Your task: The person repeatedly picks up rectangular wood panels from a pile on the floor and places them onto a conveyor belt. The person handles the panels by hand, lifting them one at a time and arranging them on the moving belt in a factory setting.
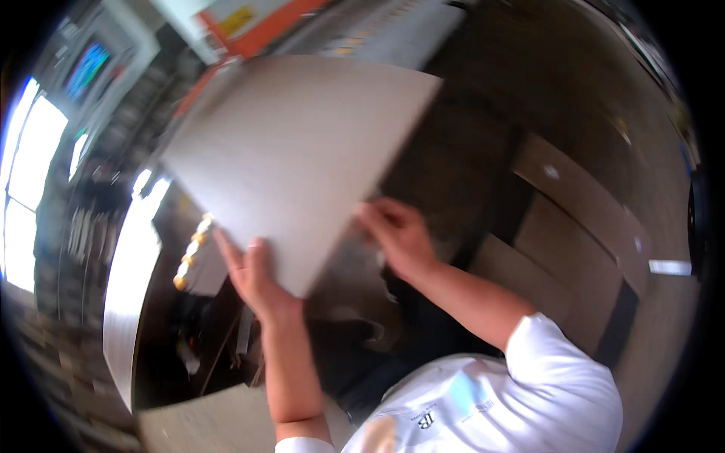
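Observation:
A large flat pale grey-beige panel [302,151] stretches away from me, its far end close to a machine with orange and white parts. My left hand [264,283] grips the near left corner, thumb lying along the top face and fingers at the left edge. On the right edge, my right hand [400,234] is closed with its fingertips against the panel; motion blurs it a little. The undersides of both grips are hidden by the panel.
Ahead stands the orange and white machine [260,26]. Yellow and white rollers [192,253] line a strip left of the panel, near a bright upright sheet [132,287]. Brown boards [574,204] lie at right over dark strips. A lit screen [89,69] is at upper left.

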`<state>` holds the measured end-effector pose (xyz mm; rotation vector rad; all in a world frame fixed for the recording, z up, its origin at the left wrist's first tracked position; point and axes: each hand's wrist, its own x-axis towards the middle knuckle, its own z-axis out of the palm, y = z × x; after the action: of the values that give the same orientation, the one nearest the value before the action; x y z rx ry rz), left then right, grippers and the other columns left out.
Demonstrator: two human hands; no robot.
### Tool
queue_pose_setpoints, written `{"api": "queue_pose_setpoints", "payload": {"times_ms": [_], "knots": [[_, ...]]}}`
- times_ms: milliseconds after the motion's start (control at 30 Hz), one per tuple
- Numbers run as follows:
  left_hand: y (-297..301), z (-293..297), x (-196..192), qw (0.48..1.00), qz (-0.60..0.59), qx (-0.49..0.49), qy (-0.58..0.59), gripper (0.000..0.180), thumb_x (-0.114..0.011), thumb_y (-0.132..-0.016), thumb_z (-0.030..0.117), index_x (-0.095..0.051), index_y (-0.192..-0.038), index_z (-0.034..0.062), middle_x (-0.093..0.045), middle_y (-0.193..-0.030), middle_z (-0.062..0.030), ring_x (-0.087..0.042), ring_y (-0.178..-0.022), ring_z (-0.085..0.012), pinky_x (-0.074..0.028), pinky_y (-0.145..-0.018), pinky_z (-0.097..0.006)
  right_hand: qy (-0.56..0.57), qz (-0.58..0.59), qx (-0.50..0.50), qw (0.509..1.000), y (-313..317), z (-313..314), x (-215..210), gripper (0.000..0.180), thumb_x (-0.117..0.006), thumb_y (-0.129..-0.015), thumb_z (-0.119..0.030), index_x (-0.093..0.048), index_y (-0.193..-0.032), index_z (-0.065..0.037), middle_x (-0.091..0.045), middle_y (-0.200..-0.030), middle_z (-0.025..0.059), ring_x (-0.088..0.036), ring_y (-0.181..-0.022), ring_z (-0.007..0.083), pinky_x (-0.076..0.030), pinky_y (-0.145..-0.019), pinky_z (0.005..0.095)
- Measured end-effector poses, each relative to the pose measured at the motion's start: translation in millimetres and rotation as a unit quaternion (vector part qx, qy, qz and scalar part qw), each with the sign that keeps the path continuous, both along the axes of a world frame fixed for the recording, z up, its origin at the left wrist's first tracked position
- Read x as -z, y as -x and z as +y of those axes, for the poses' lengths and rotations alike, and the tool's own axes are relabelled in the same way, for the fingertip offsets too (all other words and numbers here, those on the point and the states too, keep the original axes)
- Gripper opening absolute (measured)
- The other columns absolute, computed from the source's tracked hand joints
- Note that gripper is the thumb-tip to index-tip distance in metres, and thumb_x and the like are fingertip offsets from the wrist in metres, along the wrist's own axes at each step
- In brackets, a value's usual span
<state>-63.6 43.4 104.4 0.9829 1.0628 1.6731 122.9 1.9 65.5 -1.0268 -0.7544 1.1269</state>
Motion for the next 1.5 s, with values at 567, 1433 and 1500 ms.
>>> {"api": "queue_pose_setpoints", "payload": {"times_ms": [567, 1433, 1500], "knots": [[-83.5, -10.6, 77.7, 0.953, 0.086, 0.277, 0.093, 0.07, -0.063, -0.106, 0.022, -0.029, -0.167, 0.0115, -0.073, -0.108, -0.0124, -0.068, -0.089, -0.0178, -0.057, -0.084, -0.035, 0.305, -0.539, 0.158, 0.769, -233.7, -197.3, 252.9, 0.048, -0.062, -0.1, -0.048, -0.069, -0.137, -0.017, -0.071, -0.133, 0.0128, -0.065, -0.126, 0.0347, -0.053, -0.105, 0.0451], [-160.8, -92.9, 244.1, 0.76, 0.497, 0.321, -0.267, 0.029, -0.07, -0.075, 0.004, -0.073, -0.103, 0.0085, -0.07, -0.088, -0.009, -0.065, -0.071, -0.029, -0.051, -0.061, -0.041, 0.523, -0.639, 0.117, 0.552, -498.4, -75.4, 316.2, 0.098, -0.071, -0.09, -0.061, -0.036, -0.163, -0.005, -0.03, -0.173, 0.0129, -0.026, -0.161, 0.027, -0.022, -0.131, 0.0487], [-162.3, -92.8, 245.5, 0.755, 0.498, 0.325, -0.276, 0.03, -0.07, -0.073, 0.005, -0.074, -0.103, 0.0088, -0.069, -0.089, -0.0082, -0.065, -0.071, -0.0281, -0.05, -0.061, -0.04, 0.522, -0.646, 0.084, 0.551, -495.6, -62.2, 310.9, 0.098, -0.071, -0.09, -0.062, -0.037, -0.162, -0.004, -0.031, -0.173, 0.0128, -0.028, -0.16, 0.0267, -0.022, -0.131, 0.0494]]}}
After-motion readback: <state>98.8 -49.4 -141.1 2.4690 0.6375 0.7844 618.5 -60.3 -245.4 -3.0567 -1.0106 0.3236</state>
